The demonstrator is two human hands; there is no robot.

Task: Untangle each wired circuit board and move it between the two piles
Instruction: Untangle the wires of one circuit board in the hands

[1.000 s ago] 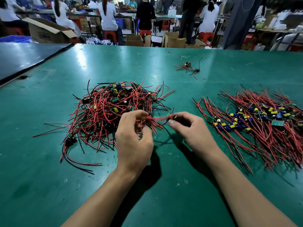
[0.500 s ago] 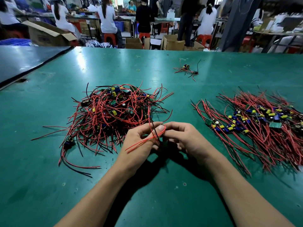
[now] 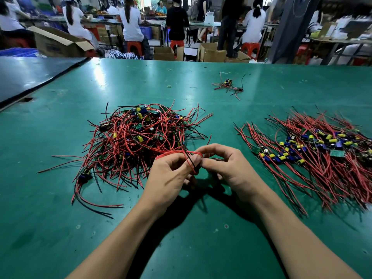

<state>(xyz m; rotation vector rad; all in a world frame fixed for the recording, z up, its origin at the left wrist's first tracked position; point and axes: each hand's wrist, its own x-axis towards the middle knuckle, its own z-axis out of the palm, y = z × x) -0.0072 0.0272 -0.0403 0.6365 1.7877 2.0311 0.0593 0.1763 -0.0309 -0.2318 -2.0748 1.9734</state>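
Between the tangled pile (image 3: 136,137) and the sorted pile (image 3: 314,158), above bare green table (image 3: 201,238), the left hand (image 3: 171,176) and right hand (image 3: 229,168) meet, fingers curled and pinching red wires (image 3: 181,153). These run roughly left to right, toward the tangled pile. Open surface lies nearer the person.

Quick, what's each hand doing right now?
Left hand: pinching the red and black wires.
Right hand: fingers curled, pinching the same wires.

A tangled heap (image 3: 132,137) of red-wired boards lies left of a fanned pile (image 3: 326,158), looped wires (image 3: 189,163) raised between them.
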